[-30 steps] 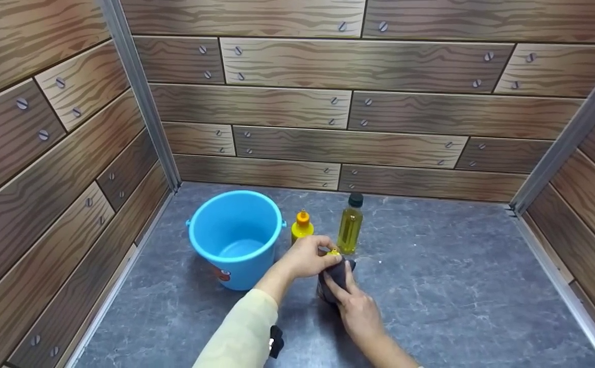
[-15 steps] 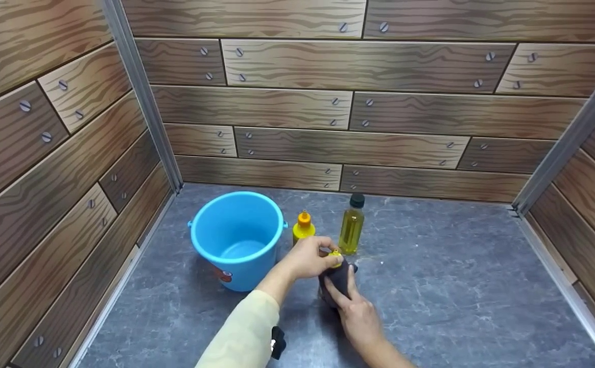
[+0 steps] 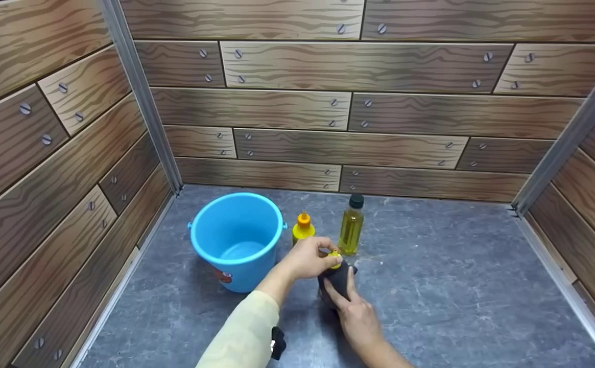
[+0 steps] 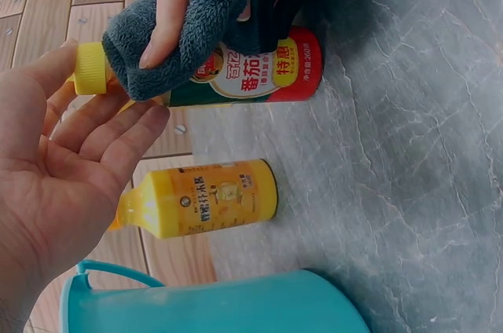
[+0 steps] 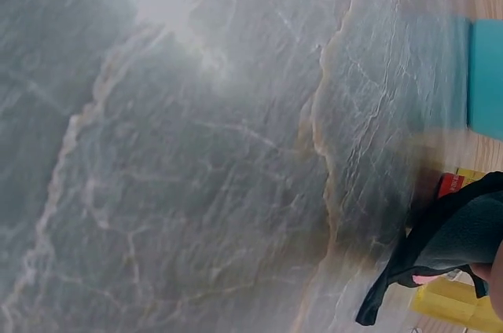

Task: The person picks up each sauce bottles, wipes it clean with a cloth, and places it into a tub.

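Observation:
My left hand [image 3: 305, 259] pinches the yellow cap [image 4: 90, 68] of a tomato sauce squeeze bottle [image 4: 295, 66] with a red and green label. The bottle stands upright on the floor, between both hands. With my right hand [image 3: 361, 319] I hold a dark fluffy cloth [image 4: 177, 27] against the bottle's upper side, just under the cap. Two of its fingers stretch over the cloth in the head view. Only a sliver of that hand shows at the right wrist view's edge, beside the cloth's dark border [image 5: 393, 274].
A blue bucket [image 3: 246, 273] stands to the left. Behind my left hand is a yellow squeeze bottle [image 3: 303, 231] with an orange cap. Farther right stands an oil bottle [image 3: 351, 230] with a black cap. Wood-patterned walls [image 3: 287, 107] enclose the grey marbled surface [image 3: 455, 286].
The cloth sits slightly lower than a second ago, and more of the yellow cap shows. Both hands keep nearly the same place and hold. The bucket and other bottles stay put.

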A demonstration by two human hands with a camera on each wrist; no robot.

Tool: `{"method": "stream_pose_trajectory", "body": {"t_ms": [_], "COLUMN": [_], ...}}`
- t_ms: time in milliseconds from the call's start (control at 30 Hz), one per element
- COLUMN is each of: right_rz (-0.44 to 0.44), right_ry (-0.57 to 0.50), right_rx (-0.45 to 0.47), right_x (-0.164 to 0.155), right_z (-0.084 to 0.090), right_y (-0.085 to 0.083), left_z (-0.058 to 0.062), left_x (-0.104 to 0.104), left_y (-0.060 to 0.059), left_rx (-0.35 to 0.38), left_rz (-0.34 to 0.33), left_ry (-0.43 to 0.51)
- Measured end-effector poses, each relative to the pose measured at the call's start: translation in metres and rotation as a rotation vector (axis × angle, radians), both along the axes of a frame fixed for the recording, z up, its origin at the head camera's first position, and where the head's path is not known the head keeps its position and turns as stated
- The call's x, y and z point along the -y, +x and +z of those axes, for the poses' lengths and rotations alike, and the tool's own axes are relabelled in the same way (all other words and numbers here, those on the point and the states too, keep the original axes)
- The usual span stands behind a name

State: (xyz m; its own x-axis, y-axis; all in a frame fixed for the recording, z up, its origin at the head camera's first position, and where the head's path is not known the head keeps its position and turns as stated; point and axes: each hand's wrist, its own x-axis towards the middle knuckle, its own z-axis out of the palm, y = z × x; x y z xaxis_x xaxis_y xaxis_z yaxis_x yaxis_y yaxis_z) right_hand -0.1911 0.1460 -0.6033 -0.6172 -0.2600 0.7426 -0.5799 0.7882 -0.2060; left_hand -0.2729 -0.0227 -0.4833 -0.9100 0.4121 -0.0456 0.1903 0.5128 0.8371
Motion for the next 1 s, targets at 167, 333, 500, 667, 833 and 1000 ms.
{"method": "stream_pose_trajectory", "body": {"t_ms": [167, 333, 500, 667, 833, 1000], "right_rz": [-0.005, 0.001, 0.005, -0.001, -0.008, 0.004], "right_ry": [0.019, 0.044, 0.063, 0.082, 0.095, 0.083], "right_rx": [0.028, 0.044, 0.054, 0.064, 0.093, 0.096], "right_x": [-0.001, -0.0028, -0.004, -0.005, -0.0063, -0.0073], "right_z": [0.0002, -0.0015, -0.0021, -0.0021, -0.0016, -0.0031], "right_y": [0.0012, 0.0017, 0.0023, 0.0044, 0.0065, 0.0067], "left_z": [-0.0002, -0.0006, -0.0002, -0.0004, 0.0, 0.0006], "left_x": [0.0003, 0.0007, 0.0006, 0.0007, 0.0007, 0.0002], "left_y": [0.0001, 0.0006, 0.0014, 0.0022, 0.0015, 0.0008], "left_rx": [0.003, 0.003, 0.018, 0.025, 0.002, 0.014], "left_rz": [0.002, -0.001, 0.005, 0.007, -0.007, 0.0], "left_ry": [0.001, -0.001, -0.009, 0.0, 0.008, 0.006]}}
